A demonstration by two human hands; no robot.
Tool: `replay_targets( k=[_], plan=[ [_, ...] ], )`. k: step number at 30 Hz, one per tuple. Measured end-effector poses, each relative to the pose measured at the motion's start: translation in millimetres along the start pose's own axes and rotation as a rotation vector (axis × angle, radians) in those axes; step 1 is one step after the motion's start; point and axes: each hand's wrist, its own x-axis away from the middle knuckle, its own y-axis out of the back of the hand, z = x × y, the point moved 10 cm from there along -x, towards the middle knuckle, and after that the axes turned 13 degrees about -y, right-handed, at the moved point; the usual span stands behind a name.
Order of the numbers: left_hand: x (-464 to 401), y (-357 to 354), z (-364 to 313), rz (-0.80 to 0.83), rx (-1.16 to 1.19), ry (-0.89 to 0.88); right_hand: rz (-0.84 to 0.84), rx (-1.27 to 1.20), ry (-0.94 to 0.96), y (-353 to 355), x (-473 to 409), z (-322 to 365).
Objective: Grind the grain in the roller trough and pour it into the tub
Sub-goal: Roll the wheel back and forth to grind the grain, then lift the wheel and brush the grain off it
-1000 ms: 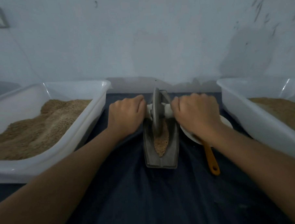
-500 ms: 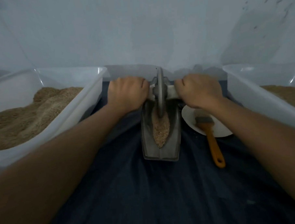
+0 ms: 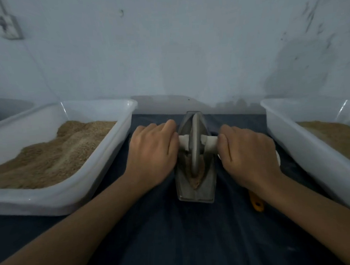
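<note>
1. Nearest the camera, two bare forearms are reaching forward over a dark blue cloth (image 3: 174, 232) that is covering the work surface.
2. The left hand (image 3: 153, 153) is curling its fingers around the left end of the white axle handle (image 3: 209, 144), and the right hand (image 3: 249, 155) is gripping the right end the same way.
3. Between the hands, the metal roller wheel (image 3: 194, 143) is standing upright in the roller trough (image 3: 197, 195), with the grain (image 3: 196, 181) lying in the groove at its near end.
4. The grinding step is judged to be under way; doing it well is calling for even downward pressure from both hands, a wheel kept vertical, and strokes running the whole groove so the near grain gets crushed without spilling.
5. An orange brush handle (image 3: 256, 205) is peeking out beneath the right wrist.
6. A white tub (image 3: 103, 175) on the left and another white tub (image 3: 294, 135) on the right are each holding brown grain.
7. Beyond them, a pale scuffed wall (image 3: 176, 52) is closing off the room.
</note>
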Motion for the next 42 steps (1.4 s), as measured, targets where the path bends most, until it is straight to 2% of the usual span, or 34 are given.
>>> replay_targets(
  k=[5, 8, 12, 14, 16, 20, 24, 27, 30, 32, 35, 37, 39, 42],
  plan=[
    [3.2, 1.8, -4.1, -0.048, -0.015, -0.040, -0.062, -0.062, 0.057, 10.0, 9.4, 4.2],
    [-8.3, -21.9, 10.8, -0.013, -0.037, -0.030, -0.008, 0.028, 0.016, -9.1, -13.0, -0.4],
    [-36.0, -63.6, 40.7, 0.178, -0.220, 0.026, 0.202, 0.121, -0.041, -62.6, -68.3, -9.6],
    [-48.0, -83.8, 53.5, 0.292, -0.216, 0.080, 0.307, 0.080, -0.083, -81.2, -84.5, -17.4],
    [-53.1, -90.8, 59.8, 0.325, -0.162, 0.137, 0.315, 0.076, -0.099, -82.5, -85.3, -19.4],
    [-33.6, -64.8, 48.1, 0.187, -0.097, 0.150, 0.142, 0.046, -0.138, -53.2, -60.3, -15.0],
    [-6.0, -36.7, 30.1, 0.065, -0.047, 0.073, 0.030, 0.067, -0.020, -20.6, -27.1, 3.3],
    [-3.1, -30.9, 24.6, 0.051, -0.056, 0.093, 0.073, 0.064, 0.028, -15.4, -25.6, 4.6],
    [-2.2, -31.9, 23.9, 0.038, -0.116, 0.109, 0.253, -0.117, -0.012, -19.5, -36.4, 0.1],
    [-1.5, -37.2, 28.9, 0.061, -0.119, 0.105, 0.274, -0.162, 0.004, -9.8, -41.3, -0.3],
    [-3.1, -32.8, 32.8, 0.023, -0.128, 0.090, 0.068, -0.089, 0.128, 29.9, -37.4, 0.9],
    [-5.5, -29.2, 31.7, -0.004, -0.167, 0.101, -0.064, -0.154, 0.162, 61.4, -21.6, -6.5],
    [-5.7, -27.7, 31.5, -0.031, -0.190, 0.143, 0.003, -0.171, 0.169, 67.2, 0.0, -15.1],
    [-3.1, -23.0, 33.9, -0.090, -0.173, 0.222, 0.275, -0.051, 0.287, 39.3, 39.4, -23.5]
  ],
)
